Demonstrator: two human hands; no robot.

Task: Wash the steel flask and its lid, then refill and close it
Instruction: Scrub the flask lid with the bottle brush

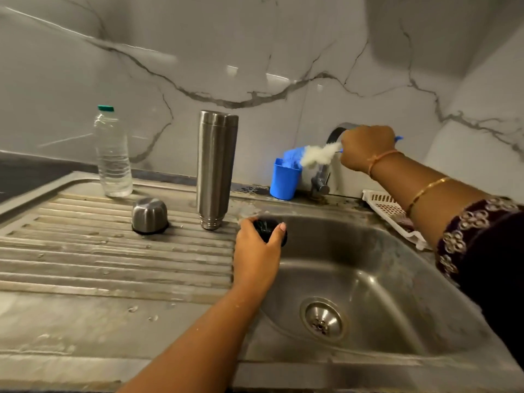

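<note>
The left hand [256, 251] grips the black lid [269, 229] at the sink's [397, 265] left rim. The right hand [365, 147] clasps a brush [317, 154] behind the sink. The flask [217, 168] stands inverted left of it. Scrubbing the lid likely comes next.

Soft, even indoor light here, fairly bright, nothing harsh. Glare streaks run across the glossy wall [255, 38] at 11 o'clock, with smaller bright patches near 12. The flask [217, 165] carries long vertical highlights, and the sink [397, 279] gleams around its drain at 5 o'clock. A broad grey shadow sits on the wall at 1 o'clock. The brush [317, 154] at 2 o'clock is smeared by motion blur. The whole picture is slightly soft, and the wide lens bows the worktop [71, 321] edge at 9 o'clock. The bottom edge goes dark.
</note>
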